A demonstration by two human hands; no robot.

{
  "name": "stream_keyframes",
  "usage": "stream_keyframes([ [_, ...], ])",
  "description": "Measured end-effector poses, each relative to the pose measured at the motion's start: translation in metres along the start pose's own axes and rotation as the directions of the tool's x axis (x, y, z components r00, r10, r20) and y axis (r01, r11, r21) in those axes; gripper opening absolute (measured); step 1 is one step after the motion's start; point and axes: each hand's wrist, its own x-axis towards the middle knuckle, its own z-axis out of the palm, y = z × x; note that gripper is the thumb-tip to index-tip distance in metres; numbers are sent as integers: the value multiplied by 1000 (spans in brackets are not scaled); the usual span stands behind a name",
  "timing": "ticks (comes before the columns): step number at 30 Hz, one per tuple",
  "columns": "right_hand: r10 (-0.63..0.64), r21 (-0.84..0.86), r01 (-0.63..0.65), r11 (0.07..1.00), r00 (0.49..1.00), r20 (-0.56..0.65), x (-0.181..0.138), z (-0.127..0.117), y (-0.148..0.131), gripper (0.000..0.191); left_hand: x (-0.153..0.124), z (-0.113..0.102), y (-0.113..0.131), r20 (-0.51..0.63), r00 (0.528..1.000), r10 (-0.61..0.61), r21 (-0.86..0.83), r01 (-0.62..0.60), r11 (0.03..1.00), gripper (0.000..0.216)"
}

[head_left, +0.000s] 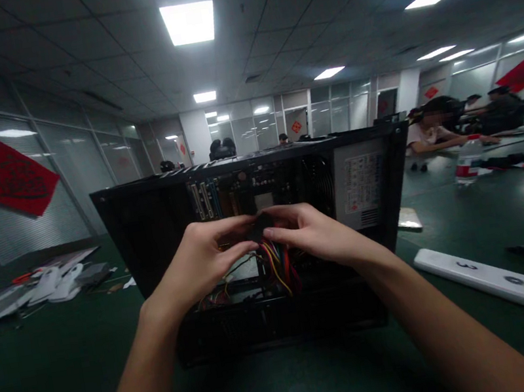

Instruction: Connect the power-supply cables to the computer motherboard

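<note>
Beside PC case (330,314), wht bar's (478,277) mkd "3".

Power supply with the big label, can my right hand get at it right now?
Probably yes: the power supply shows its labelled face beside your right hand, with nothing visible between. That hand seems busy on a dark piece by the coloured wires, though.
</note>
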Motion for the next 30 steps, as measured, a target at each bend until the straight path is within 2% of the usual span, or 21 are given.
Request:
stream_keyframes([
  [5,-26,-5,26,1000,994,107,-3,-5,-5,39,0,3,1,3,994,109,21,-109,994,46],
  [13,-71,-86,88,992,981,181,-8,-5,-10,50,-2,4,0,87,976,201,91,-209,974,60],
  [18,-69,-115,88,990,985,156,-7,-2,-9,51,-1,7,-5,88,967,240,146,-251,957,59],
  [22,-63,-124,80,989,989,136,-7,3,-12,54,-1,8,-6,75,972,222,188,-233,954,63],
  [27,-63,-144,79,986,991,115,-10,8,-8,68,0,8,-3,60,985,165,158,-172,972,53],
  [30,-50,-134,60,989,996,75,-14,10,-5,79,0,9,-2,77,980,183,130,-192,973,49],
])
